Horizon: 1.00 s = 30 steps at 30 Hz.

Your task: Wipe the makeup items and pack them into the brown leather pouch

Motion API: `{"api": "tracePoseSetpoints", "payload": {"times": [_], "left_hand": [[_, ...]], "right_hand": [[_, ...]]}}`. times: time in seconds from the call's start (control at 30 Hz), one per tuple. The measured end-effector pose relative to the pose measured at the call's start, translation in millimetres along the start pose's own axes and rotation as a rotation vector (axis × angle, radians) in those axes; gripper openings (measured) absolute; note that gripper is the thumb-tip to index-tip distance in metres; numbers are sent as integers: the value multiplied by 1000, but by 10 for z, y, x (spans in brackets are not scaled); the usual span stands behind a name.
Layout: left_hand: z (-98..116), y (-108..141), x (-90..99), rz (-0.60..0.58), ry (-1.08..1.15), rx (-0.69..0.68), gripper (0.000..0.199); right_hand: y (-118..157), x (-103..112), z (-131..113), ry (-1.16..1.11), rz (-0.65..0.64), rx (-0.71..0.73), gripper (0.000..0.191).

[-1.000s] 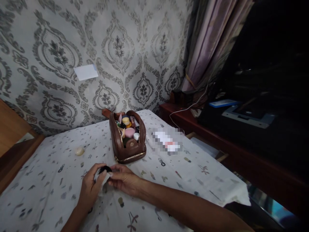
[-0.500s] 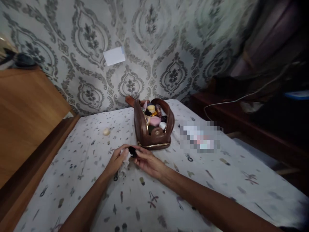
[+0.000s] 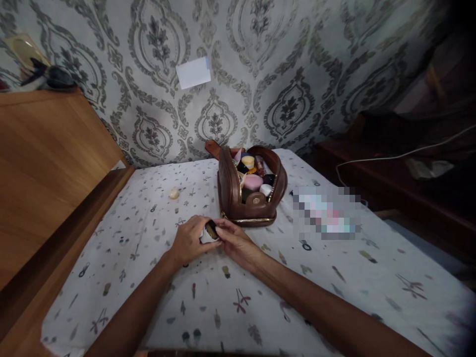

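A small dark round item [image 3: 211,230] with a brownish-gold face is held between both hands, just in front of the bag. My left hand [image 3: 190,240] curls around its left side, with something white under the fingers. From the right, my right hand [image 3: 236,244] pinches its edge with thumb and fingers. Behind them stands a brown leather bag [image 3: 230,193], unzipped and full of small containers: a yellow-lidded jar [image 3: 248,161], a pink round one [image 3: 253,182] and a white one [image 3: 266,189] among them.
The patterned white cloth [image 3: 148,297] covers the surface. A small cream round object [image 3: 174,193] lies left of the bag; a blurred-out item [image 3: 327,210] lies to its right. A wooden panel [image 3: 48,163] stands left, the papered wall behind.
The view has shifted, so the scene sits further right. The dark item now shows its brownish-gold face, and my left hand wraps further around it, covering most of the white material.
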<state>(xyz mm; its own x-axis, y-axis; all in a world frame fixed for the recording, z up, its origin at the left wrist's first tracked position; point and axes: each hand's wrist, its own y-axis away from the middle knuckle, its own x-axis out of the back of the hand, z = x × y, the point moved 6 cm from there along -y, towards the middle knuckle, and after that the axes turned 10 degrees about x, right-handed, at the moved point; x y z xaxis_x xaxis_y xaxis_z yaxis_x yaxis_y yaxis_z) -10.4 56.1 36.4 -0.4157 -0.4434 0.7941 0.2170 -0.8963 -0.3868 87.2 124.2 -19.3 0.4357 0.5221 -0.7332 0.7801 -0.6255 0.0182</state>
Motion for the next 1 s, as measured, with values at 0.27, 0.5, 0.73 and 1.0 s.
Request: {"api": "tracePoseSetpoints", "payload": {"times": [0.27, 0.5, 0.73, 1.0], "left_hand": [[11, 64, 80, -1, 236, 112, 40], [1, 40, 30, 26, 477, 340, 50], [-488, 329, -317, 153, 459, 473, 61], [-154, 304, -386, -92, 405, 239, 47]], "right_hand": [[51, -45, 61, -78, -126, -158, 38], [54, -51, 25, -136, -154, -76, 47], [96, -147, -384, 366, -157, 278, 41], [407, -548, -1494, 1338, -235, 974, 42]]}}
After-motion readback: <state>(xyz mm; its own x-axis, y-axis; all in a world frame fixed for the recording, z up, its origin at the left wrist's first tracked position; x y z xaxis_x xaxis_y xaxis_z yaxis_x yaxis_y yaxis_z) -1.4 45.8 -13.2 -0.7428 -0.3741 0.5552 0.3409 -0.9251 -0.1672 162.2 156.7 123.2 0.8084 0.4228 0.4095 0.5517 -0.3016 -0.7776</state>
